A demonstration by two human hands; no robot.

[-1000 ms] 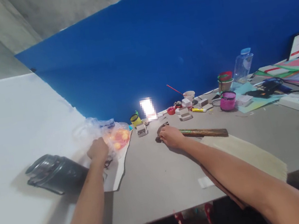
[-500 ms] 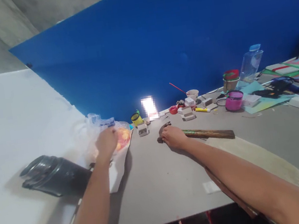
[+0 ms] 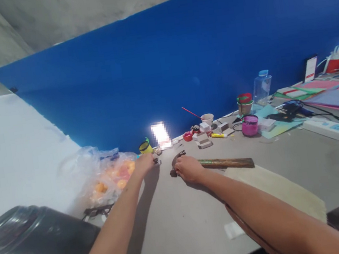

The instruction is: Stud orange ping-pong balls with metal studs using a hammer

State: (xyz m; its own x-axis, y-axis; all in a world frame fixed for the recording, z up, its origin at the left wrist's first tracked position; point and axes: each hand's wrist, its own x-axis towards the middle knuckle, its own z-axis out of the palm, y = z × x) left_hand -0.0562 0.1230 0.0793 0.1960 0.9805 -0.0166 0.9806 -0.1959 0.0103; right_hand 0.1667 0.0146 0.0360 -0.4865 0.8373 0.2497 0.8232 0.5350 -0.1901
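Note:
My right hand (image 3: 188,169) lies closed over a hammer (image 3: 226,162) on the grey table (image 3: 176,218). It grips just behind the metal head, and the wooden handle points right. My left hand (image 3: 145,164) reaches far forward beside a yellow cup (image 3: 145,147). Its fingers are curled over a small item that I cannot make out. It covers the spot where a small white box stood, and only a dark bit shows at the fingertips. A clear plastic bag (image 3: 112,178) of orange and pink pieces lies just left of that hand.
A black glossy bag (image 3: 40,242) lies at the near left, with spectacles (image 3: 99,211) beside it. A pale mat (image 3: 279,189) lies under my right forearm. Small boxes, a pink cup (image 3: 250,125), a bottle (image 3: 261,88), papers and a power strip (image 3: 330,130) line the blue wall.
My left hand left the plastic bag and moved right and forward to the spot by the yellow cup. The right hand stayed on the hammer. The view shifted.

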